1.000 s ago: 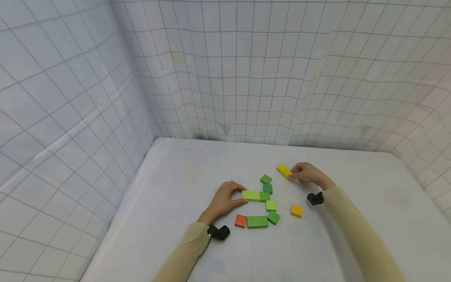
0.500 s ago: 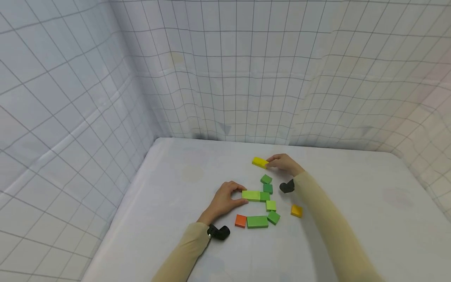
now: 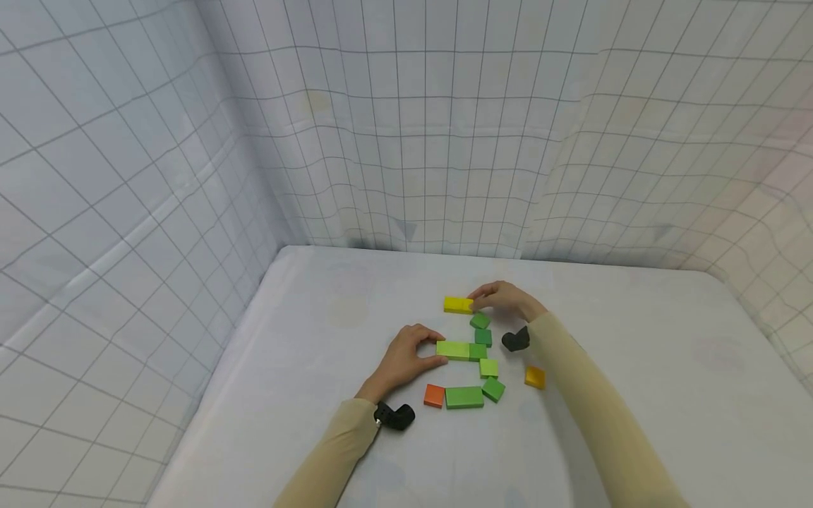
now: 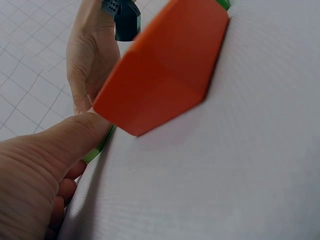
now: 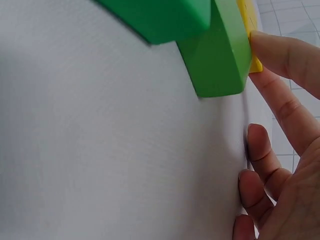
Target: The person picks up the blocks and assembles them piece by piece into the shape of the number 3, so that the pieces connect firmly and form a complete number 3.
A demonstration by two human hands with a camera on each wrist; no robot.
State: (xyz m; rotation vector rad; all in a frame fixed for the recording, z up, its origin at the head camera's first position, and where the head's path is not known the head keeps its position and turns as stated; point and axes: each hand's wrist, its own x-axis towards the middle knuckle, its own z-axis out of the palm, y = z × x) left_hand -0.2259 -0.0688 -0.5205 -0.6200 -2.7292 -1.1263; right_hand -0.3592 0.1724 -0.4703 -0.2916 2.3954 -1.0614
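Observation:
In the head view my left hand [image 3: 406,355] pinches the left end of a lime green rectangular block [image 3: 452,351] between thumb and fingers. A small green block [image 3: 478,353] touches that block's right end. Farther back, my right hand [image 3: 506,299] holds a yellow rectangular block [image 3: 456,305] by its right end. Just below those fingertips lies a tilted green block [image 3: 480,321], with a darker green block [image 3: 483,338] under it. The right wrist view shows thumb and index finger on the yellow block [image 5: 255,62], partly hidden behind a green block [image 5: 215,65].
Nearer the front, an orange-red block [image 3: 435,396], a long green block [image 3: 464,398], a turned green block [image 3: 492,389] and a lime block [image 3: 488,368] form a curve. An orange-yellow block [image 3: 535,377] lies apart to the right. Gridded white cloth [image 3: 419,141] walls the table [image 3: 330,303].
My right hand has carried the yellow block leftward, then slightly nearer and turned level, behind the tilted green block. My left hand has stayed on the lime green block.

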